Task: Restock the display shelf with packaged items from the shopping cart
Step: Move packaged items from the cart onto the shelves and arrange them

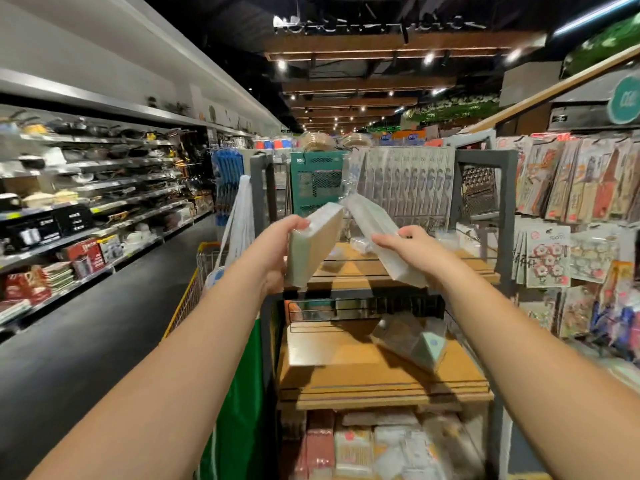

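My left hand [277, 252] grips a flat pale pack with a tan cardboard back [313, 249], held upright and tilted over the top wooden shelf [349, 268] of the display stand. My right hand [408, 247] grips a clear plastic-wrapped pack [375, 233], slanting up to the left, its top end near the left pack's top corner. The yellow wire shopping cart [194, 289] stands left of the stand, mostly hidden by my left arm. On the middle shelf [374, 375] lie a flat clear pack [322, 344] and a tilted clear pack [412, 337].
The bottom shelf holds several wrapped packs [367, 445]. Hanging packaged goods [571, 209] fill the racks on the right. A white bag [239, 220] hangs on the stand's left post. Cookware shelves [86, 188] line the left wall across a dark aisle floor [104, 327].
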{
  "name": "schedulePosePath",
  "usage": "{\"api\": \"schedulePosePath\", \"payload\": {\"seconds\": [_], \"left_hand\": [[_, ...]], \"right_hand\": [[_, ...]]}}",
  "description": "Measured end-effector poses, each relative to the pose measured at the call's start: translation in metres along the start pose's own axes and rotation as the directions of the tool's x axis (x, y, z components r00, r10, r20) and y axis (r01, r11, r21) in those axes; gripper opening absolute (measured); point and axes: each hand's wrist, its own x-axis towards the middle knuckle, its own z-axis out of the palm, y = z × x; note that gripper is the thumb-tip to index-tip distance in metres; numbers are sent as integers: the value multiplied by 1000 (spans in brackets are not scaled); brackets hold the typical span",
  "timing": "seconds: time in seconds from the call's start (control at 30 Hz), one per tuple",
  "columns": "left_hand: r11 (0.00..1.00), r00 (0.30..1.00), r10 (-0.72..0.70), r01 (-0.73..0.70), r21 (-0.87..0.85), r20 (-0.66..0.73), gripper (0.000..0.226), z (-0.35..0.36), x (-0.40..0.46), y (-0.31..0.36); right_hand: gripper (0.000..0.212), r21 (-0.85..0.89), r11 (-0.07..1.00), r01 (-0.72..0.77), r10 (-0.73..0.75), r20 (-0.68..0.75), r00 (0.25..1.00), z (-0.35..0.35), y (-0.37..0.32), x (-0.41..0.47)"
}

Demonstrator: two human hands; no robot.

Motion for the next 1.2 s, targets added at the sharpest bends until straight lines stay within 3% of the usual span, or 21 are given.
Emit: {"api": "schedulePosePath", "payload": {"seconds": [0.13,0.27,0.4,0.47,0.53,0.6,0.7,0.77,0.83,0.9,0.97,1.07,1.2], "left_hand": [[985,999,22,-18,-170,24,46,-53,-51,-38],[946,998,26,-44,-322,-60,43,-108,-101,-85],[928,987,-66,7,-372,-146,46,-165,-151,-136],[941,975,-96,23,-339,-199,49,-192,-175,-162],[965,950,-53,-30,-262,-307,36,-215,-197,-185],[984,905,-19,-59,-170,-425,39,-240,-219,-209],[975,788,146,-14,220,-599,39,-266,-247,-243],[904,718,248,69,421,-650,48,-280,-260,-265],[852,659,291,152,502,-694,57,-295,-275,-286],[795,619,327,229,562,-714,60,-311,-292,-310],[722,586,374,301,622,-718,60,-325,-309,-332],[655,564,369,407,637,-739,62,-342,-327,-361],[655,540,212,540,528,-815,67,-363,-351,-407]], "right_hand": [[80,130,991,-14,15,-5,1000,62,-6,-61],[87,65,998,-10,10,-3,1000,139,-8,-105],[84,-53,996,66,-64,42,997,211,-19,-157],[84,-97,990,97,-91,65,994,243,-23,-179],[84,-136,983,126,-114,95,989,274,-24,-198],[85,-141,979,147,-124,158,980,310,-28,-219],[75,-18,996,90,-78,342,936,352,-30,-243],[55,272,952,-142,-48,589,806,374,-27,-258],[42,441,707,-552,0,781,624,398,-18,-273],[43,385,420,-822,57,893,447,426,-3,-289],[52,268,267,-926,29,958,286,456,10,-302],[69,151,377,-914,-26,988,153,498,29,-317],[70,28,502,-865,-12,1000,25,551,49,-336]]}}
